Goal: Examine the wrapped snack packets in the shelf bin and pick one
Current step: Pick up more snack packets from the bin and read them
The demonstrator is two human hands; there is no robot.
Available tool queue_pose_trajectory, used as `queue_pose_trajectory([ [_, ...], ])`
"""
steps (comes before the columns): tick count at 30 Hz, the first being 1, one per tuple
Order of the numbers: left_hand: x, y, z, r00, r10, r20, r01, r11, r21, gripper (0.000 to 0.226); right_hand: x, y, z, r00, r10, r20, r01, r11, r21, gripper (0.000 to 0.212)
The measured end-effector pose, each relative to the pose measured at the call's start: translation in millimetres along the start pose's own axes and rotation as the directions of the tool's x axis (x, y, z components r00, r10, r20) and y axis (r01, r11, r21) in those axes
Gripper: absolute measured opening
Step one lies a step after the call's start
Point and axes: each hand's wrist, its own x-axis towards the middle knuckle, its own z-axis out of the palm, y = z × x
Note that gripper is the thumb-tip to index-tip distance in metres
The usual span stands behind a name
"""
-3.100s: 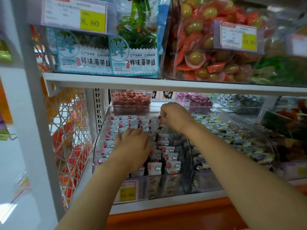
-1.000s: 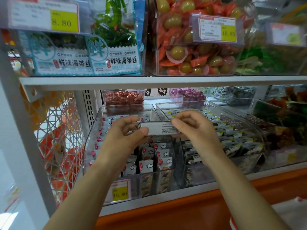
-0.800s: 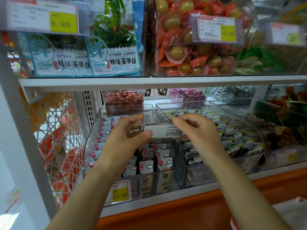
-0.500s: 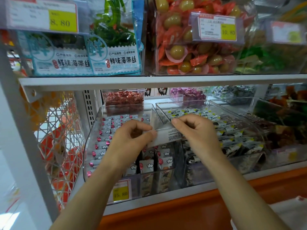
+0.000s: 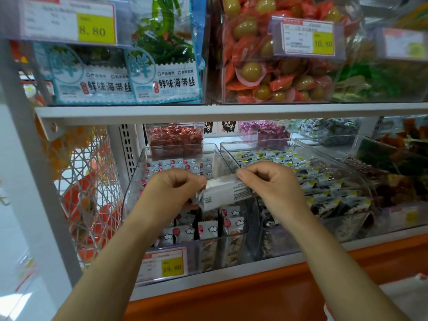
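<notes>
One white snack packet (image 5: 225, 193), a small oblong wrapper with fine dark print on its back, is held lifted above the clear plastic bin (image 5: 136, 181) on the lower shelf. It is pinched at its left end by the closed fingers of the left hand (image 5: 172, 193) and at its upper right corner by the thumb and forefinger of the right hand (image 5: 268, 181), so that it is tilted, right end higher. Two bare forearms are seen reaching up from the bottom of the frame. In the bin below, many more packets (image 5: 208, 229) of the same kind are stood in rows; their glossy white fronts are marked with a red balloon and a small cloud, and their number cannot be counted surely because the hands cover part of them. A price tag (image 5: 165, 262) reading 15.80 is fixed to the bin's front. Just to the right, a second clear bin (image 5: 298, 147) is filled with crinkled dark-and-white packets with yellow corners. On the upper shelf (image 5: 231, 111), two seaweed bags (image 5: 162, 72) with blue-and-white labels are seen, beside a clear box of round green sweets (image 5: 252, 70) in red wrappers. Two readable yellow price tags, 8.80 (image 5: 92, 31) and 10.80 (image 5: 323, 44), are hung above. A white wire mesh panel (image 5: 85, 193) is seen at the left.
</notes>
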Motion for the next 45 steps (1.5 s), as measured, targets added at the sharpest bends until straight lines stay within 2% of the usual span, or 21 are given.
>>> queue_pose_trajectory([
  [2, -1.1, -0.2, 3.4, 0.999, -0.014, 0.045, 0.014, 1.000, -0.005, 0.010, -0.1, -1.7, 2.3, 1.000, 0.000, -0.019, -0.001, 1.000, -0.013, 0.017],
  [5, -2.2, -3.2, 6.1, 0.994, 0.014, 0.105, -0.024, 0.995, 0.096, 0.031, 1.4, -5.6, -0.9, 0.999, 0.030, 0.036, -0.030, 0.999, -0.017, 0.019],
  [9, -3.8, 1.1, 4.7, 0.995, 0.075, 0.073, -0.078, 0.996, 0.050, 0.036, 3.6, -8.6, -12.6, 0.984, 0.094, 0.152, -0.097, 0.995, 0.007, 0.018],
  [19, -1.7, -1.3, 6.4, 0.988, 0.124, 0.089, -0.125, 0.992, 0.013, 0.034, 4.3, -2.8, -16.4, 0.976, 0.165, 0.141, -0.184, 0.974, 0.133, 0.018],
  [23, 3.8, -8.7, 9.9, 0.994, 0.109, 0.000, -0.109, 0.994, -0.017, 0.020, 3.1, 1.8, -10.8, 0.969, 0.198, 0.148, -0.235, 0.926, 0.295, 0.017],
  [25, 8.8, -12.5, 12.3, 0.996, 0.051, -0.076, -0.060, 0.992, -0.115, 0.011, 2.8, 1.9, -7.9, 0.960, 0.177, 0.218, -0.252, 0.885, 0.391, 0.030],
  [27, 13.3, -14.5, 15.6, 0.991, 0.000, -0.134, -0.028, 0.978, -0.206, 0.010, 3.3, 1.2, -5.0, 0.959, 0.115, 0.258, -0.202, 0.918, 0.341, 0.039],
  [29, 16.8, -14.8, 20.1, 0.988, -0.010, -0.154, -0.025, 0.974, -0.223, 0.009, 4.5, 0.0, -1.2, 0.972, 0.063, 0.225, -0.110, 0.973, 0.202, 0.043],
  [32, 20.8, -15.5, 26.9, 0.993, -0.017, -0.114, -0.006, 0.980, -0.198, 0.012, 8.2, -1.2, 3.2, 0.998, 0.038, 0.042, -0.043, 0.991, 0.130, 0.036],
  [34, 25.9, -18.4, 28.1, 0.992, 0.036, -0.120, -0.044, 0.997, -0.063, 0.015, 14.3, 1.0, 2.2, 0.995, 0.051, -0.083, -0.042, 0.993, 0.109, 0.025],
  [35, 29.3, -21.5, 27.0, 0.988, 0.086, -0.129, -0.075, 0.993, 0.090, 0.021, 18.7, 3.6, 1.1, 0.990, 0.058, -0.128, -0.050, 0.996, 0.067, 0.024],
  [37, 36.4, -30.0, 23.8, 0.981, 0.179, -0.075, -0.126, 0.880, 0.457, 0.040, 28.7, 8.5, 2.2, 0.983, 0.032, -0.179, -0.041, 0.998, -0.045, 0.030],
  [39, 43.4, -39.8, 23.4, 0.983, 0.151, 0.107, -0.180, 0.659, 0.731, 0.047, 39.4, 11.6, 9.3, 0.983, -0.032, -0.182, 0.005, 0.989, -0.151, 0.032],
  [41, 48.5, -49.4, 26.3, 0.968, 0.007, 0.249, -0.224, 0.467, 0.856, 0.052, 50.0, 14.3, 20.8, 0.987, -0.088, -0.135, 0.045, 0.954, -0.295, 0.026],
  [43, 51.5, -53.7, 27.7, 0.945, -0.110, 0.308, -0.251, 0.360, 0.898, 0.056, 61.8, 16.8, 30.7, 0.993, -0.113, -0.031, 0.087, 0.887, -0.453, 0.023],
  [45, 53.4, -55.1, 25.2, 0.931, -0.158, 0.329, -0.277, 0.283, 0.918, 0.056, 73.4, 18.9, 37.3, 0.987, -0.100, 0.129, 0.158, 0.792, -0.590, 0.025],
])
